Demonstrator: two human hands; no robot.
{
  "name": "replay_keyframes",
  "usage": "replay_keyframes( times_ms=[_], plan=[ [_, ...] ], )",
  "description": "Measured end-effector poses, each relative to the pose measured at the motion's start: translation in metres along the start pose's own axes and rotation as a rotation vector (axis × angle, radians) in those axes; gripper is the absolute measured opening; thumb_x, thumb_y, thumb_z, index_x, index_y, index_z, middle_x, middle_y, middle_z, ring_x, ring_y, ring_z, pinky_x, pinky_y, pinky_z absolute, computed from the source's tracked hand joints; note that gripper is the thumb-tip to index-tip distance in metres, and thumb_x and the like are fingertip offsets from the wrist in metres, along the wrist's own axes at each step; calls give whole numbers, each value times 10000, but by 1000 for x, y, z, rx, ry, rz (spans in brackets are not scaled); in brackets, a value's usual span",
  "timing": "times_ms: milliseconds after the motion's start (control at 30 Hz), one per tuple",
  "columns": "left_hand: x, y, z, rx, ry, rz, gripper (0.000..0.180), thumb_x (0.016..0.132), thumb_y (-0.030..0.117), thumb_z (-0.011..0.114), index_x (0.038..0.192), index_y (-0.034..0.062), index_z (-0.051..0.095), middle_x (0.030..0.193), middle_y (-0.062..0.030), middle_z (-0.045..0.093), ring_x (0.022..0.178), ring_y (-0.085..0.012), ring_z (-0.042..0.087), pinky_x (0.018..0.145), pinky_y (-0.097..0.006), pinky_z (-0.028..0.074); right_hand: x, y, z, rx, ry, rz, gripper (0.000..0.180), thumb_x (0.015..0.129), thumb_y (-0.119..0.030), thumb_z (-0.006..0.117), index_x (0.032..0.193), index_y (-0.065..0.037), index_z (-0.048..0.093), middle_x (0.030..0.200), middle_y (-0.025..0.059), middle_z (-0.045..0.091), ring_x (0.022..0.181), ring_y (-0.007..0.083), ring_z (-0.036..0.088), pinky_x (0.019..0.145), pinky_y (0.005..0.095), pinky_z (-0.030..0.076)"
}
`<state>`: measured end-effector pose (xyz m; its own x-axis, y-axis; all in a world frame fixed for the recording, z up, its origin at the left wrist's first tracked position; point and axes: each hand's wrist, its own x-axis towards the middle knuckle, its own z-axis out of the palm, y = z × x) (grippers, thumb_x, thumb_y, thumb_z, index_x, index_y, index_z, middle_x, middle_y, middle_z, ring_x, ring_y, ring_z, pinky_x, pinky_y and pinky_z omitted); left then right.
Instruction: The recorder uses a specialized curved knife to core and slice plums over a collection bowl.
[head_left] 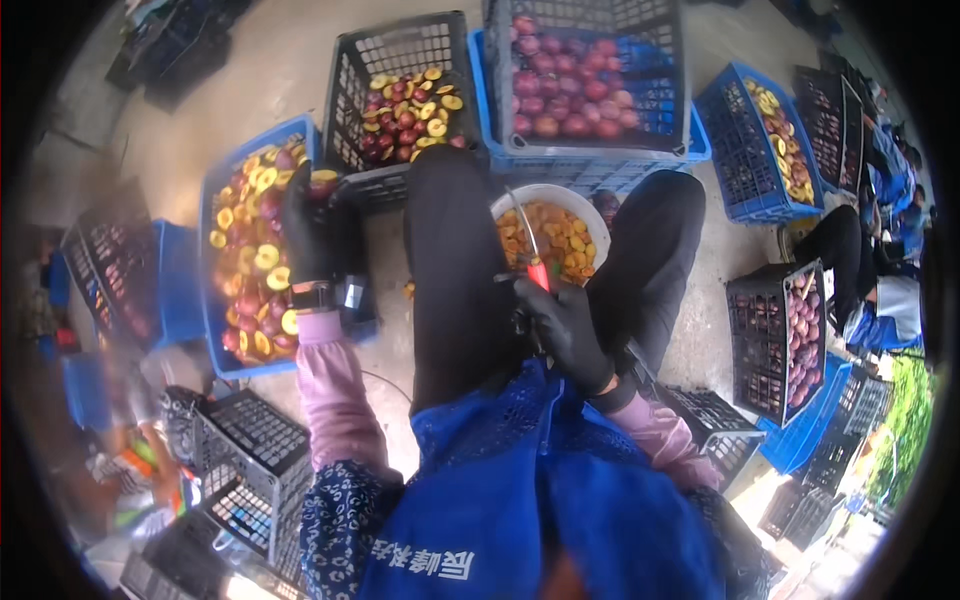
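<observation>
My left hand [318,235], in a black glove, is over the right edge of a blue crate [209,310] of halved plums [266,257]. A red and yellow plum piece [323,184] sits between its fingers, somewhat blurred. In front of my lap, my right hand [565,325], also in a black glove, is closed around the red handle of a curved pitting knife [538,270]. The thin metal blade points up and away from me. Beyond it, between my knees, a white bucket [597,222] holds orange-yellow fruit pieces [560,235].
Ahead stand a black crate [345,100] of halved plums and a black crate [600,150] of whole plums, resting on a blue one [700,140]. More plum crates [745,340] are at the right, where another person [850,250] sits. Stacked black crates [255,430] are at lower left.
</observation>
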<state>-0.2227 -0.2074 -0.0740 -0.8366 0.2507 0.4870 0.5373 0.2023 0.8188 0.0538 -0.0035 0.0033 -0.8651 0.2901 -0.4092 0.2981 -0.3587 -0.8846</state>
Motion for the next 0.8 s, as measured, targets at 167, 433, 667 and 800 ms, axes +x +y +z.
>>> replay_keyframes(
  times_ms=[167, 433, 667, 800],
  plan=[
    [114, -9, 52, 201, 174, -168, 421, 899, 193, 581, 1258, -20, 526, 1185, -206, 548, 1007, -211, 570, 821, -298, 474, -9, 16, -23, 78, 165, -46, 290, 963, -254, 541, 1037, 3, 654, 668, -21, 532, 583, 55, 508, 516, 215, 385],
    [113, 117, 237, -423, -696, -174, 293, 941, 206, 540, 1122, -8, 628, 1023, -94, 674, 951, -192, 642, 837, -309, 504, -9, 35, -52, 114, 154, 27, 292, 959, -271, 553, 1058, -16, 655, 693, -12, 553, 595, 58, 523, 530, 226, 403],
    [128, 14, 378, 566, -961, 309, 419, 806, 245, 651, 1172, 49, 599, 1092, -203, 643, 1008, -338, 628, 865, -412, 488, -12, 46, -72, 42, 204, -110, 295, 976, -245, 523, 1099, 6, 614, 708, 40, 579, 640, 85, 541, 594, 249, 430],
    [111, -15, 414, 744, -1071, 408, 388, 815, 192, 582, 1194, 110, 565, 1099, -199, 615, 984, -378, 615, 838, -462, 488, -14, 47, -80, 37, 217, -135, 303, 997, -249, 486, 1107, 11, 596, 706, 24, 566, 650, 69, 531, 610, 239, 425]
  ],
)
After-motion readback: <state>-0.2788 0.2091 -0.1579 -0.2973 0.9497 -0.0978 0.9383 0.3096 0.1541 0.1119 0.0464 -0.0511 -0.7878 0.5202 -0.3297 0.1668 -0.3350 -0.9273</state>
